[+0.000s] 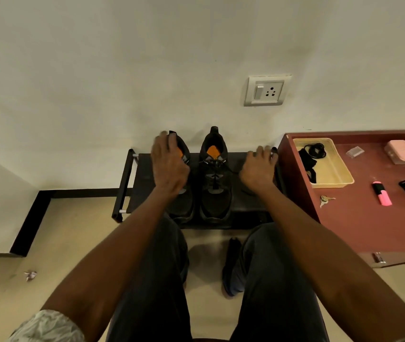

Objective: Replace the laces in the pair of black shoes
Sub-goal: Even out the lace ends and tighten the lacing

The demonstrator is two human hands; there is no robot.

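A low black rack (147, 178) stands against the wall beside a red cabinet (359, 225). Two black shoes sit side by side on it. My left hand (169, 164) lies over the left shoe (184, 208), fingers loose at its collar. The right shoe (215, 191) is laced. My right hand (258, 170) rests open on the rack.

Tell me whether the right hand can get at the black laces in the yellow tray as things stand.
Probably yes. The right hand rests open on the black rack, holding nothing, next to the red table. The yellow tray sits open-topped near that edge, and nothing covers the black laces inside.
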